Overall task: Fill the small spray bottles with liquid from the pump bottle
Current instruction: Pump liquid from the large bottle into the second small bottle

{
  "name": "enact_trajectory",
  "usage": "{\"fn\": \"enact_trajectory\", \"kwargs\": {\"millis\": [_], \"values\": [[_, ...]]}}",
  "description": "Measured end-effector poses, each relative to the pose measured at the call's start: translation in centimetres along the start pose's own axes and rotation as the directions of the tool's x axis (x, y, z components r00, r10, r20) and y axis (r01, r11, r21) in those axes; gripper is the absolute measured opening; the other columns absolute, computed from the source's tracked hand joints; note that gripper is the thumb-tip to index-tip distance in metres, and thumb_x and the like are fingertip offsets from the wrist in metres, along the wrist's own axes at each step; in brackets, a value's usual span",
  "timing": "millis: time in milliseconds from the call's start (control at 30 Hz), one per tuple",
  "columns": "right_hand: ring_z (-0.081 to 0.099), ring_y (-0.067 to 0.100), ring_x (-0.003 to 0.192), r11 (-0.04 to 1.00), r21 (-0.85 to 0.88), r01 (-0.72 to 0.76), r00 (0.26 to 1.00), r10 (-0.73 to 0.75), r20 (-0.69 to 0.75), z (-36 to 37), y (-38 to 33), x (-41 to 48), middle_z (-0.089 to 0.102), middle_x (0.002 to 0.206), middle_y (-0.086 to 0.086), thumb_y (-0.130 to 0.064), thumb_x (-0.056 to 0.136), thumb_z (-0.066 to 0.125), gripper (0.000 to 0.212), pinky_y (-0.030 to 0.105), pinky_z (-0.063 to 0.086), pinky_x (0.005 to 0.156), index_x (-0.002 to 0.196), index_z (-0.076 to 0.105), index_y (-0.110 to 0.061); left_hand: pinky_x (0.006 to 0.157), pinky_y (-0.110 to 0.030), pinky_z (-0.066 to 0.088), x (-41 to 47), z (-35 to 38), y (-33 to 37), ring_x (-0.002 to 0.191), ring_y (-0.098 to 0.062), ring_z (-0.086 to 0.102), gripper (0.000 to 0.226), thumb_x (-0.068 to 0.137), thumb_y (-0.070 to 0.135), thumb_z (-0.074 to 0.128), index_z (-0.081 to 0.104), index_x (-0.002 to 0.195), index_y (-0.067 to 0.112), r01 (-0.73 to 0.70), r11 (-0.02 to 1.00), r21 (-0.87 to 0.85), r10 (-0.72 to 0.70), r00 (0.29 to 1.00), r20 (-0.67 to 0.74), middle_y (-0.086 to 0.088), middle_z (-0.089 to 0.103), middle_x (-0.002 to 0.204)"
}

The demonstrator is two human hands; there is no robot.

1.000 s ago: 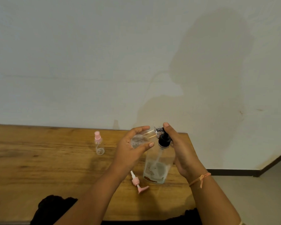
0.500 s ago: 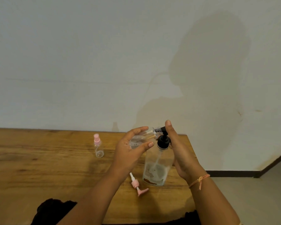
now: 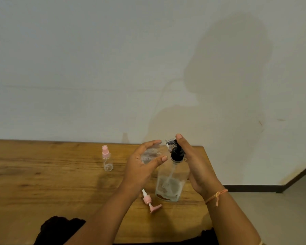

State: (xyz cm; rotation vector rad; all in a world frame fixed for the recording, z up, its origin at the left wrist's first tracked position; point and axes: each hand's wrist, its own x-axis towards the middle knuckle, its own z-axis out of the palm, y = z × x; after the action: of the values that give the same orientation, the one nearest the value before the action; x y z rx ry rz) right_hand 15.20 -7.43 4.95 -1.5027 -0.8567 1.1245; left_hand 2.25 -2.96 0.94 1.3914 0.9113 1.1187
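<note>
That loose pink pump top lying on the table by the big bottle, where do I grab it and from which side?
Pinch the pink pump top at its round collar, the thickest part, coming down from above: it lies flat on the table, and the pump bottle stands close on its right.

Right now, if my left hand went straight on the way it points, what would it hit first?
Probably the black pump head of the pump bottle: the left hand points right, gripping the small bottle with its mouth at that head. The right hand lies just beyond; depth is unclear.
</note>
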Motion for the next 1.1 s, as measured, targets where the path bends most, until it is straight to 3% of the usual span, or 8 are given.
{"fn": "enact_trajectory", "kwargs": {"millis": [100,200,433,567,800,900,1033,1100], "values": [[0.052,-0.002,0.096,1.000,-0.009,0.000,1.000,0.000,0.027,-0.02,-0.29,-0.05,0.064,0.092,-0.020,-0.071,0.072,0.044,0.043,0.049,0.033,0.109,0.090,0.066,-0.039,0.093,-0.034,0.048,0.09,0.08,0.06,0.111,-0.005,0.056,0.041,0.057,0.040,0.074,0.064,0.097,0.045,-0.010,1.000,0.011,0.010,1.000,-0.009,0.026,0.064,0.107],[0.051,-0.002,0.092,1.000,-0.006,0.000,1.000,0.000,0.020,-0.05,-0.27,-0.02,0.062,0.089,-0.021,-0.069,0.073,0.044,0.038,0.050,0.033,0.109,0.089,0.063,-0.041,0.083,-0.024,0.050,0.10,0.09,0.01,0.101,0.003,0.059,0.041,0.058,0.039,0.073,0.062,0.097,0.044,-0.009,1.000,0.010,0.009,1.000,0.005,0.031,0.064,0.100],[0.054,0.003,0.086,0.999,-0.018,-0.039,0.999,0.040,0.005,0.05,-0.08,0.21,0.063,0.088,-0.015,-0.052,0.088,0.049,0.024,0.042,0.041,0.100,0.085,0.064,-0.033,0.080,-0.022,0.054,-0.12,0.12,-0.68,0.100,-0.005,0.063,0.044,0.058,0.033,0.074,0.063,0.101,0.039,0.030,0.999,-0.025,-0.029,0.999,0.020,0.010,0.068,0.109],[0.053,0.001,0.078,0.999,-0.045,-0.005,1.000,0.005,-0.001,0.32,-0.28,-0.01,0.061,0.082,-0.017,-0.052,0.089,0.047,0.023,0.032,0.038,0.088,0.080,0.061,-0.036,0.081,-0.025,0.054,-0.12,0.12,-0.62,0.099,-0.004,0.063,0.045,0.059,0.031,0.075,0.063,0.101,0.038,0.040,0.998,-0.050,-0.039,0.999,0.024,0.011,0.068,0.106],[0.053,-0.002,0.091,0.999,-0.039,0.025,0.999,-0.024,0.028,-0.09,-0.12,0.18,0.063,0.088,-0.022,-0.069,0.077,0.041,0.040,0.046,0.034,0.108,0.088,0.065,-0.039,0.080,-0.027,0.055,0.11,0.21,-0.40,0.103,-0.009,0.062,0.045,0.058,0.030,0.074,0.064,0.101,0.037,0.015,0.997,-0.074,-0.014,1.000,0.019,0.022,0.068,0.098],[0.055,-0.001,0.086,1.000,-0.025,0.015,1.000,-0.014,0.013,-0.04,-0.12,0.10,0.064,0.082,-0.021,-0.063,0.078,0.045,0.034,0.041,0.039,0.102,0.084,0.066,-0.037,0.074,-0.022,0.055,0.11,0.20,-0.39,0.101,-0.010,0.063,0.043,0.058,0.028,0.074,0.064,0.099,0.038,0.012,0.996,-0.089,-0.010,1.000,0.022,0.018,0.068,0.099],[0.052,-0.002,0.080,0.999,-0.048,0.021,1.000,-0.021,0.000,0.15,-0.08,0.21,0.059,0.082,-0.021,-0.051,0.090,0.044,0.024,0.030,0.035,0.088,0.080,0.060,-0.036,0.082,-0.030,0.055,0.15,0.15,-0.63,0.102,-0.010,0.063,0.044,0.058,0.030,0.074,0.063,0.100,0.039,0.023,0.998,-0.064,-0.022,1.000,0.020,0.011,0.067,0.108],[0.050,-0.002,0.077,0.998,-0.058,0.022,1.000,-0.022,-0.003,0.18,-0.09,0.26,0.057,0.081,-0.020,-0.049,0.092,0.043,0.024,0.029,0.034,0.086,0.079,0.058,-0.036,0.079,-0.025,0.055,0.13,0.13,-0.69,0.100,-0.009,0.064,0.044,0.058,0.027,0.074,0.064,0.100,0.036,0.023,0.997,-0.072,-0.021,0.999,0.026,0.008,0.068,0.108]]}}
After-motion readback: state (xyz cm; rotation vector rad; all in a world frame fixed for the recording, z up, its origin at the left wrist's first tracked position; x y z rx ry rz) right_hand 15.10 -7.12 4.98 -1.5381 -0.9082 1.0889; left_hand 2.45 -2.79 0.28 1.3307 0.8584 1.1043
